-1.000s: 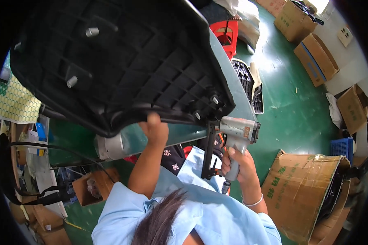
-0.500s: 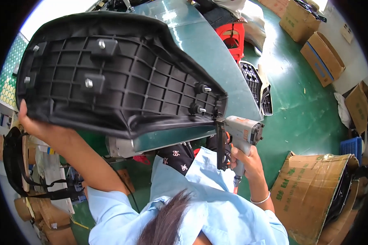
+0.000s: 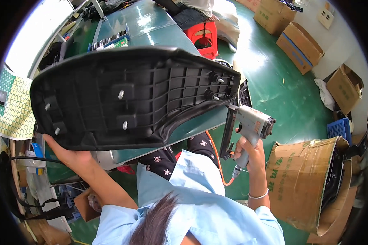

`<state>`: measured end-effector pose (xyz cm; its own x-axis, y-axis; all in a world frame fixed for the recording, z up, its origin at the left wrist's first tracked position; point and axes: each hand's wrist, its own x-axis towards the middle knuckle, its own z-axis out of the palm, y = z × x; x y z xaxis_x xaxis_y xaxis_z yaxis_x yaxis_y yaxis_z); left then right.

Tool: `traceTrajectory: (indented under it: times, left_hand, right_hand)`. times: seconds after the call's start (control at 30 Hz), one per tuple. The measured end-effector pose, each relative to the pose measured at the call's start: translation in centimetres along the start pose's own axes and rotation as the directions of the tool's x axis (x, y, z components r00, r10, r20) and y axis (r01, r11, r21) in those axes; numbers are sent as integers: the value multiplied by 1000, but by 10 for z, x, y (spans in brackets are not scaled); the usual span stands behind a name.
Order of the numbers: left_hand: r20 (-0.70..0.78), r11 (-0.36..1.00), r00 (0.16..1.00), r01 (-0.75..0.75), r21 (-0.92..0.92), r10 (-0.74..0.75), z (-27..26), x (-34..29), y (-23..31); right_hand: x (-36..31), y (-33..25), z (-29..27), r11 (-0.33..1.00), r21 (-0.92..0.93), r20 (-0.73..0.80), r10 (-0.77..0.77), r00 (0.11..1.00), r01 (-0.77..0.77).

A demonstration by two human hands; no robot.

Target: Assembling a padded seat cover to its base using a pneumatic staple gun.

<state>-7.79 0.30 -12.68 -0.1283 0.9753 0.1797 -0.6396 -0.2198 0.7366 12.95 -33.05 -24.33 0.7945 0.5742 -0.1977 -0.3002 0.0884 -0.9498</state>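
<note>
My left hand [image 3: 71, 155] is stretched out leftward, thumb [image 3: 50, 141] raised; my right hand [image 3: 253, 152] curls tight, its forearm [image 3: 258, 181] nearly upright.

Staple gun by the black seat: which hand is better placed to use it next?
Probably the right hand: it grips the staple gun by its handle, while the left hand holds the black seat at its wide end.

Seemingly plastic panel [image 3: 147, 87], 6 shiny metal bolts [image 3: 121, 94], glossy floor [image 3: 270, 90]
</note>
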Motion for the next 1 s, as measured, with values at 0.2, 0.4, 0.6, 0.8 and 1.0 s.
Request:
traceTrajectory:
  times: [0.2, 0.4, 0.6, 0.8, 1.0]
  left_hand:
    - [-12, 992, 998, 54, -110, -56, -22, -2, -14]
    - [7, 992, 1000, 20, -124, -20, -26, 1, -16]
    - [-42, 991, 999, 28, -130, -34, -26, -2, -19]
    - [36, 979, 997, 69, -193, -63, -40, -3, -22]
    - [16, 984, 997, 74, -162, -72, -45, -2, -26]
  right_hand:
    - [17, -16, 4, 992, 58, 54, 106, 993, -109]
    - [25, -11, 5, 984, -67, 70, 169, 983, -165]
    - [8, -7, 24, 985, -47, 138, 169, 976, -164]
    - [4, -12, 33, 984, -62, 179, 174, 968, -165]
    - [3, -6, 53, 969, -131, 221, 234, 947, -209]
